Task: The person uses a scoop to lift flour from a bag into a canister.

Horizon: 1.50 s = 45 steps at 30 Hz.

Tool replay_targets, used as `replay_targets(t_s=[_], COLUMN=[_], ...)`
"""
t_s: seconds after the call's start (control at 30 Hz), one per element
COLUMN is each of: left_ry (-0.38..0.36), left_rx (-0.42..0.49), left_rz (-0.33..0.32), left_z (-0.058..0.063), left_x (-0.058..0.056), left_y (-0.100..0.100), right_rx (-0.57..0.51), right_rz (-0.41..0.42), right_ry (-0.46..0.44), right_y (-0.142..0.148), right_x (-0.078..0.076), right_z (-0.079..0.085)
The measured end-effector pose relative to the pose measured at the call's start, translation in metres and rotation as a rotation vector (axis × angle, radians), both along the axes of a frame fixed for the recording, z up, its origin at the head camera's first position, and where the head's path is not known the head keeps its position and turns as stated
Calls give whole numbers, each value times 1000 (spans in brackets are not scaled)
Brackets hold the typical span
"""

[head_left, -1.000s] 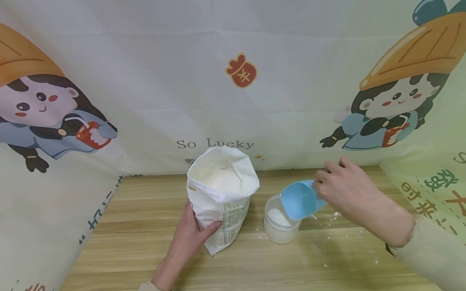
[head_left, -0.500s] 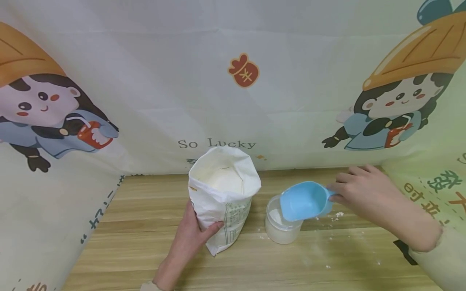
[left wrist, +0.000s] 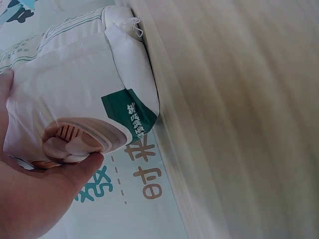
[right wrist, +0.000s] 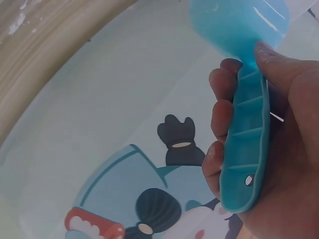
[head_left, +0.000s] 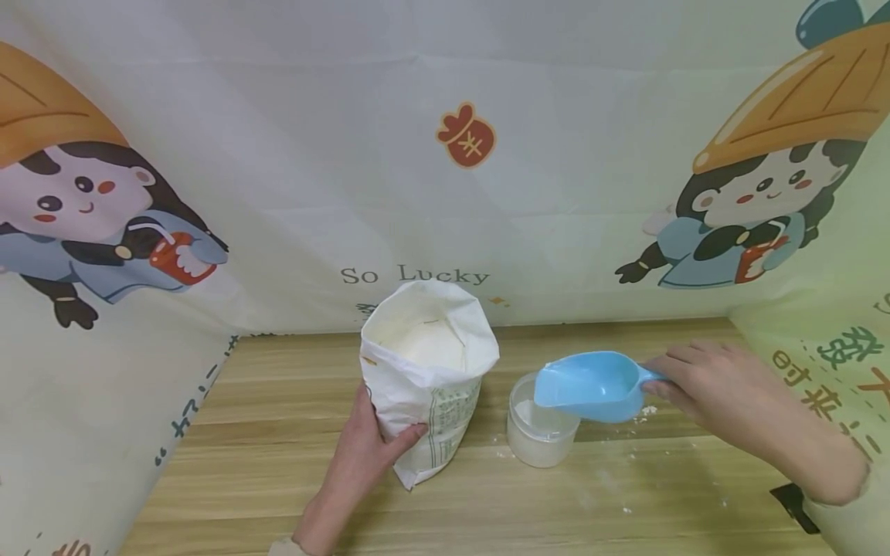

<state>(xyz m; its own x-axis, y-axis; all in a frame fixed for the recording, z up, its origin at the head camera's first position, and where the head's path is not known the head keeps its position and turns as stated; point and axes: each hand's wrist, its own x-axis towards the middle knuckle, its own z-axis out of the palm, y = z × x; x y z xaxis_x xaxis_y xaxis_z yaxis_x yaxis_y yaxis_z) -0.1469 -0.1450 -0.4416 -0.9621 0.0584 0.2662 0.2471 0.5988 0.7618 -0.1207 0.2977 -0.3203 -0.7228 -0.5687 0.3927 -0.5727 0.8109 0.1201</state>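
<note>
A white paper bag (head_left: 410,394) of white powder stands upright with its top spread wide. My left hand (head_left: 368,436) grips its lower left side, thumb across the front; in the left wrist view a bun picture and green label show on the bag (left wrist: 75,89). To the right, a clear round jar (head_left: 542,444) holds white powder. Over the jar's rim hangs the lip of a blue scoop (head_left: 591,382), roughly level, hiding part of the opening. My right hand (head_left: 723,394) grips the scoop's handle (right wrist: 246,134), fingers curled round it in the right wrist view.
White powder specks (head_left: 648,411) lie on the wooden table (head_left: 264,463) right of the jar. A printed cloth (head_left: 320,170) stands behind the table and along both sides.
The scoop has turned from tipped over the jar to nearly level, as my right hand moved right and down. My left hand and the bag have stayed in place.
</note>
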Motion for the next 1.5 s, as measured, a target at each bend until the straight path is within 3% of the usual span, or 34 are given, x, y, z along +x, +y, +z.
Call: replay_targets(t_s=[0.4, 0.77, 1.03, 1.5], left_ry=[1, -1, -11, 3], left_rx=[0, 0, 0, 3], left_rz=[-6, 3, 4, -4], left_z=[-1, -2, 0, -1], left_x=[0, 1, 1, 1], left_y=[0, 0, 0, 0], right_rx=[-93, -157, -205, -236], right_rz=[-31, -1, 42, 42], right_ry=[-30, 41, 143, 96], right_y=[-2, -14, -28, -58], right_x=[1, -3, -7, -13], right_z=[-1, 10, 14, 20])
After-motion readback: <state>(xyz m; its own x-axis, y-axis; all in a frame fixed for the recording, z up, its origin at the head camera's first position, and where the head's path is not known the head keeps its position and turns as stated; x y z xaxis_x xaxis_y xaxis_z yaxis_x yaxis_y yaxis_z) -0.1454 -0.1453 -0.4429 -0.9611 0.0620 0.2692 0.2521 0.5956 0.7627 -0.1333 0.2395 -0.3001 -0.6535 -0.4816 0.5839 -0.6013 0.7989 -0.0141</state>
